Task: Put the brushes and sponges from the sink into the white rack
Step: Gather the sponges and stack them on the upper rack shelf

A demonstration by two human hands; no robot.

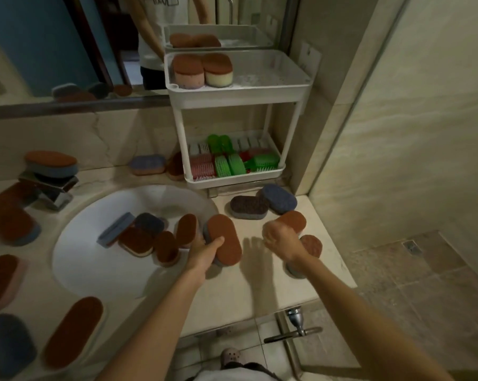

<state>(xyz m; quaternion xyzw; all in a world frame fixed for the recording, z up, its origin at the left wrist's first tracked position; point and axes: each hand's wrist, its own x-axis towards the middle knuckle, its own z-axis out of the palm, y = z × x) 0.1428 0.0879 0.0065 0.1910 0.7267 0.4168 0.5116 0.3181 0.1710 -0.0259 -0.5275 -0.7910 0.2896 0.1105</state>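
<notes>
The room is a tiled bathroom with a pale marble tabletop point(259, 284) that carries a white sink point(94, 270) below a wall mirror point(39, 37). The white rack point(237, 97) stands at the back right of the tabletop, against the wall. Its upper tray holds two sponges point(202, 70) side by side, brown faces up; its lower tray holds green, pink and white brushes point(226, 160), partly screened by the tray wall. The left hand point(204, 251) grips a brown-topped sponge point(226, 240) over the right rim of the sink. The long axis of this sponge runs from far to near, tilted slightly to the right, with the brown face up. The fingers hide most of its grey underside. A cluster of sponges point(138, 237) lies in the sink, leaning on one another, several on edge. The right hand point(280, 239) is above the tabletop near another brown sponge point(295, 218). Motion blur obscures this hand; whether it grasps anything cannot be determined.
</notes>
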